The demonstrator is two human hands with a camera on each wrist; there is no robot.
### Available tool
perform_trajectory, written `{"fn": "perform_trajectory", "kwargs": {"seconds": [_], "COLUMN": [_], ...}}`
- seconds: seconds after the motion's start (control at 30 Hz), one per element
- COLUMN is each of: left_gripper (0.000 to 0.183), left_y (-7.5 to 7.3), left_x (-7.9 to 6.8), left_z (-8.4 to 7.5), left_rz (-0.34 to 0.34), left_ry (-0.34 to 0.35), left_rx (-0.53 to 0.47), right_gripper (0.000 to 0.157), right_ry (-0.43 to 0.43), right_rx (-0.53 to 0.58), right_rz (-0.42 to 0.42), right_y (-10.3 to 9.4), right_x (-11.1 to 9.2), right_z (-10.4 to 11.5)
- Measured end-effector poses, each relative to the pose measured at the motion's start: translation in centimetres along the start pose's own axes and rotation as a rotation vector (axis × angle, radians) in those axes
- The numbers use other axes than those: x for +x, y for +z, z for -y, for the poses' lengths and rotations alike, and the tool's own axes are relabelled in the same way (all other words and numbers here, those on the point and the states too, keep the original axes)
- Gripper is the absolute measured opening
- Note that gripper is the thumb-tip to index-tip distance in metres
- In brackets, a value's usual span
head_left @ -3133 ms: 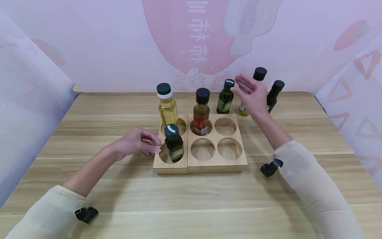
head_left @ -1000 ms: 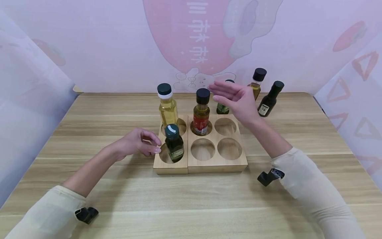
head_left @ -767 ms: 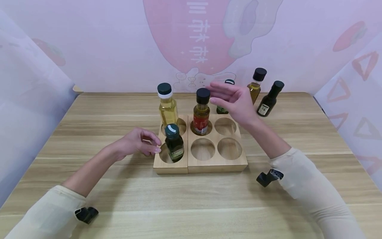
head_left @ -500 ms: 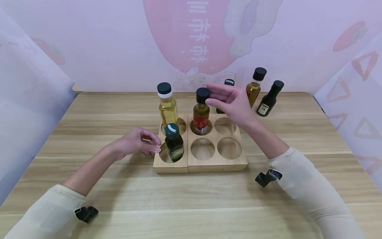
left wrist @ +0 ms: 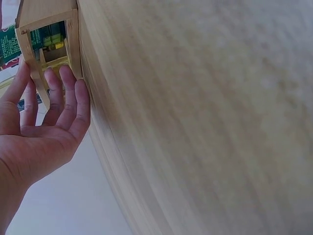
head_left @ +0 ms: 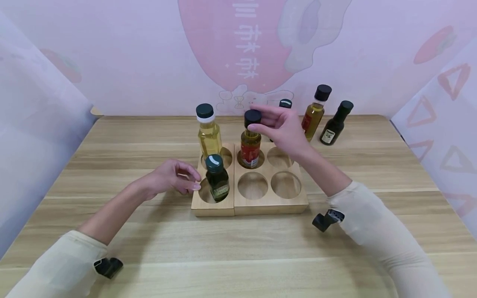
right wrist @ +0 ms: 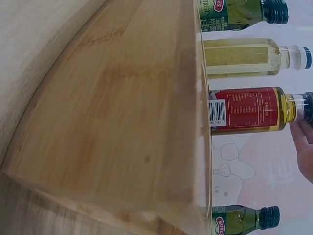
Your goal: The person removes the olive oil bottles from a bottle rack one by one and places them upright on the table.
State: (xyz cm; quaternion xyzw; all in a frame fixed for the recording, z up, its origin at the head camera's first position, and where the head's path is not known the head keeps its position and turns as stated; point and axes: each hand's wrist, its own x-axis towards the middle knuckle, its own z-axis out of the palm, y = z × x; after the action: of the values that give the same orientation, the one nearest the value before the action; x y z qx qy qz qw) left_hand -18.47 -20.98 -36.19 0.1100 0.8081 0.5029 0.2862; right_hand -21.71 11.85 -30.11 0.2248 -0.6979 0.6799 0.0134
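Observation:
My left hand (head_left: 173,179) rests its thumb and fingertips at the left edge of a narrow wooden bottle rack (head_left: 213,213); the fingers look relaxed in the left wrist view. That rack holds a tall pale-oil bottle (head_left: 210,138) and, nearer, a small green olive oil bottle (head_left: 217,182), tilted. Against it stands a wider wooden rack (head_left: 270,210) with round holes. In its back left hole stands a red-labelled oil bottle (head_left: 250,149). My right hand (head_left: 285,128) is at its black cap, thumb in front and straight fingers behind, fingertips at the neck in the right wrist view (right wrist: 304,147).
Behind the wider rack, a green-capped bottle (head_left: 285,103) is mostly hidden by my right hand. Farther right stand a black-capped oil bottle (head_left: 313,118) and a slim dark bottle (head_left: 333,128). A printed backdrop (head_left: 149,62) rises behind the wooden table (head_left: 149,256).
My right hand has moved left from the bottles at the back right to the red-labelled bottle's cap. The black-capped bottle is uncovered. My left hand stays at the narrow rack.

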Motion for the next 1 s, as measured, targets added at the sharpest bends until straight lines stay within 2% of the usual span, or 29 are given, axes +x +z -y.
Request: {"fn": "perform_trajectory", "kwargs": {"seconds": [0.4,0.73,1.0], "left_gripper": [0.028,0.028,0.029], "left_y": [0.0,0.0,0.0], "left_x": [0.1,0.1,0.0], "left_z": [0.1,0.2,0.1], "left_rz": [0.002,0.002,0.002], "left_ry": [0.001,0.01,0.014], "left_rx": [0.003,-0.001,-0.001], "right_gripper": [0.044,0.044,0.042], "right_ry": [-0.034,-0.03,-0.096], "right_rx": [-0.007,-0.028,0.003], "right_rz": [-0.012,-0.024,-0.029], "right_y": [0.3,0.3,0.2], "right_x": [0.0,-0.1,-0.2], "right_z": [0.2,0.6,1.1]}}
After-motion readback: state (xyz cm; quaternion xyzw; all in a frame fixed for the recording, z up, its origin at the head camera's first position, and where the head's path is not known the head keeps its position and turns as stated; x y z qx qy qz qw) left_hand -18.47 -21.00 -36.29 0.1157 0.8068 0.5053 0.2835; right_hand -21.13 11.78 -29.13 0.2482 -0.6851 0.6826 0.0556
